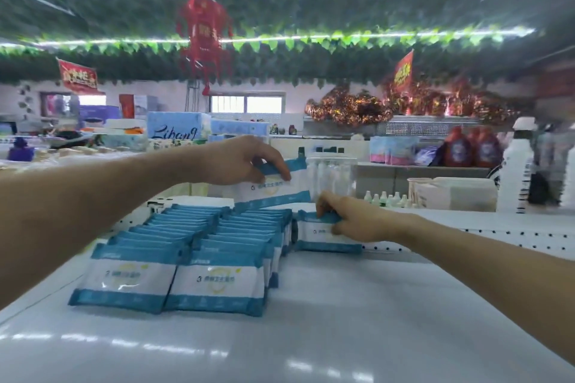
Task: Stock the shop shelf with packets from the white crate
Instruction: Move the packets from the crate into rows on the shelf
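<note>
Two rows of white-and-blue packets (193, 246) stand on the white shelf top (342, 305), running away from me. My left hand (242, 160) grips the top edge of one such packet (277, 191) and holds it upright in the air above the far end of the rows. My right hand (351, 221) pinches the top of another packet (320, 235) that stands on the shelf just right of the second row, at its far end. The white crate is not in view.
A clear plastic jar (331, 177) stands right behind the lifted packet. Small white bottles (389, 199) and a white tub (457, 193) sit at the back right. Red detergent bottles (473, 148) and tissue packs (177, 129) fill farther shelves.
</note>
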